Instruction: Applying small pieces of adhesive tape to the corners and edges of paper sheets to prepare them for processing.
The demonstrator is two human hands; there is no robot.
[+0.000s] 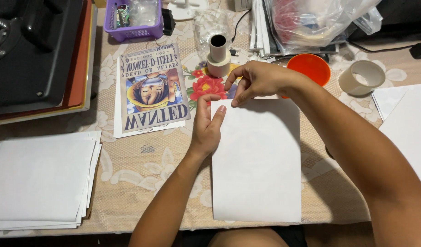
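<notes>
While left hand steadies, right hand pinches sheet.

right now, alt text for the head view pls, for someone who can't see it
Two bare hands work the top left corner of a blank white sheet on a patterned tablecloth: left hand at the edge, right hand pinching the corner. A cartoon poster and paper stack lie left.

Table fills the view, covered with a beige lace-pattern cloth printed with red flowers at 12 o'clock. Dark machine with a flat black body stands at 10 o'clock. Table's front edge runs along 6 o'clock, dark below. Lighting even, soft shadows.
</notes>
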